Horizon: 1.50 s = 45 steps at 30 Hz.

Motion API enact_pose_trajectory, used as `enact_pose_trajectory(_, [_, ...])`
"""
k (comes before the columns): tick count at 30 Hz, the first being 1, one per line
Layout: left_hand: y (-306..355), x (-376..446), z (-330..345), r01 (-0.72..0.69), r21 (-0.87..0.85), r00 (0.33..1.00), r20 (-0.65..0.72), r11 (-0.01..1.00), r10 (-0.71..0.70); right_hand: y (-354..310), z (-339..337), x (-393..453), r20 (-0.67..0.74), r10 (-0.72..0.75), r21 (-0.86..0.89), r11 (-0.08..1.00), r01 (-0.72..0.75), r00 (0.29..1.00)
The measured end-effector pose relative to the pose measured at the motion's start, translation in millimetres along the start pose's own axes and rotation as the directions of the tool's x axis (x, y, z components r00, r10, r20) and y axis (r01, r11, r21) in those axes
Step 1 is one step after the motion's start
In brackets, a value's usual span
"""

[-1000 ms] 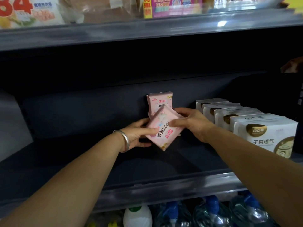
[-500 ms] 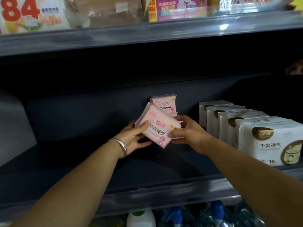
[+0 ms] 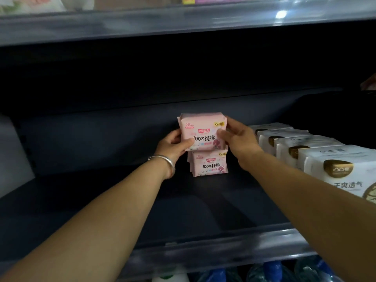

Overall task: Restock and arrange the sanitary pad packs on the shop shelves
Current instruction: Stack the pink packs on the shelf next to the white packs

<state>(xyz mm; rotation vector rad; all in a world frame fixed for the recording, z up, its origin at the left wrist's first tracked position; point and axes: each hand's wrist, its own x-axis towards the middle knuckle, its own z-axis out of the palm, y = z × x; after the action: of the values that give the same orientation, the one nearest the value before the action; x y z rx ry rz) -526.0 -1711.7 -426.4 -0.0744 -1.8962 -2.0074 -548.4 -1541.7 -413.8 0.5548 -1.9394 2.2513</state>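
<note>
Both hands reached into the dark shelf (image 3: 101, 200). Left hand (image 3: 173, 144) gripped the upper pink pad pack (image 3: 203, 131) at its left edge, thumb on the front. Right hand (image 3: 237, 139) gripped the same pack at its right edge, fingers curled round the top corner. Pack held upright, label facing forward, directly above the lower pink pad pack (image 3: 209, 164) and seemingly touching it. Lower pack stood on the shelf floor near the back wall. Just to the right, a row of white pad packs (image 3: 305, 151). Silver bracelet (image 3: 164, 160) worn on the left wrist. Blue-capped bottles (image 3: 272, 271) visible on the level below.
</note>
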Motion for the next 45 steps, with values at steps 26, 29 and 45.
enact_pose_trajectory(26, [-41, 30, 23, 0.070, 0.486, 0.976, -0.213, 0.871, 0.041, 43, -6, 36, -0.208, -0.016, -0.628, 0.769, -0.121, 0.978])
enact_pose_trajectory(29, [-35, 12, 19, 0.131, 0.616, 0.964, -0.261, 0.777, 0.045, 40, -11, 14, -0.145, -0.058, -0.816, 0.571, -0.087, 0.988])
enact_pose_trajectory(45, [-78, -265, -4, -0.247, 0.943, 0.925, 0.160, 0.224, 0.344, 94, -35, -243, 0.359, -0.418, -0.887, 0.125, 0.444, 0.834])
